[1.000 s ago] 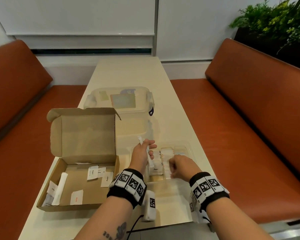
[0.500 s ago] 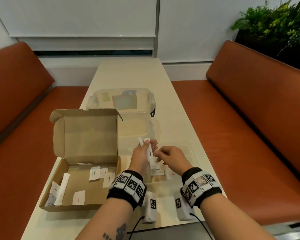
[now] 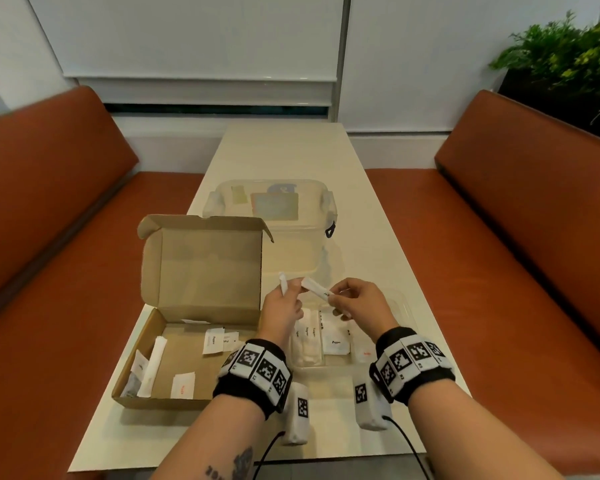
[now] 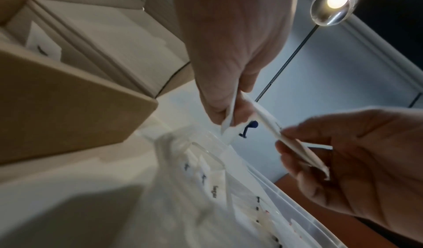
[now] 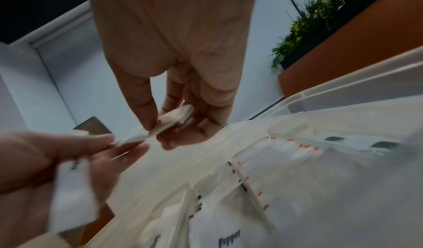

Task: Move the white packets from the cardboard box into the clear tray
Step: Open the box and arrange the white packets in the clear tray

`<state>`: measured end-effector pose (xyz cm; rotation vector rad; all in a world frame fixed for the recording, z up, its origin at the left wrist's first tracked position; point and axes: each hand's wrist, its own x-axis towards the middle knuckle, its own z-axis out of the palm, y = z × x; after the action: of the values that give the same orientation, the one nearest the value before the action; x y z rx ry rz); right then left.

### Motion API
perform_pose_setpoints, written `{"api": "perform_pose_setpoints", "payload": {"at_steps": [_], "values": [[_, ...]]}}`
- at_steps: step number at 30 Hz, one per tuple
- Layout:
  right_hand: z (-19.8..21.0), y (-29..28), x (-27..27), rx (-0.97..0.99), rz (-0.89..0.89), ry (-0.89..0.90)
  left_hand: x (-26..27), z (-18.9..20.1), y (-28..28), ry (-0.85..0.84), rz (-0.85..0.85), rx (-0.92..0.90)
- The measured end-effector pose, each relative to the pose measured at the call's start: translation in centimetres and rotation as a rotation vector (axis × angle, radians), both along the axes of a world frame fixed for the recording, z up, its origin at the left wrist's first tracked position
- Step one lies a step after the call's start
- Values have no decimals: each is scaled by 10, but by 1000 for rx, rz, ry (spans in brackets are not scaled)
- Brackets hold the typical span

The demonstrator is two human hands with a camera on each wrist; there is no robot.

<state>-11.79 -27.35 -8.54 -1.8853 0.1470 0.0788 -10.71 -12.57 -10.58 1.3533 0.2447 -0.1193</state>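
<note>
Light, limp paper packet (image 3: 316,288): pinched by right hand (image 3: 359,301) mid-length above tray (image 3: 400,308). Left hand (image 3: 280,311) grips second packet (image 3: 283,281). Hold gently; crumples easily.

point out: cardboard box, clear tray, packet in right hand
cardboard box (image 3: 201,271), head view, inside of raised lid.
clear tray (image 3: 400,306), head view, far right rim.
packet (image 3: 317,289), head view, middle of the stick, pinched by right hand (image 3: 362,303).

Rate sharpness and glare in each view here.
Head view: sharp, evenly lit, edges bowed by the wide lens. Left wrist view: round ceiling lamp flares, clear plastic tray soft. Right wrist view: left hand and white paper packets motion-blurred.
</note>
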Motion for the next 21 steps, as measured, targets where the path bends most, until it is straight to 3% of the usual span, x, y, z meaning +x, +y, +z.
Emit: {"api": "perform_pose_setpoints", "payload": {"at_steps": [8,14,17,21], "values": [[-12,3,-1,-32,110,67,0,10,0,-137,-5,221],[-6,-1,2,-68,202,126,2,8,-2,-105,57,153],[0,-7,3,1,118,97,1,6,1,-89,75,145],[10,-15,6,356,-159,-1,0,5,5,-27,-17,176]]}}
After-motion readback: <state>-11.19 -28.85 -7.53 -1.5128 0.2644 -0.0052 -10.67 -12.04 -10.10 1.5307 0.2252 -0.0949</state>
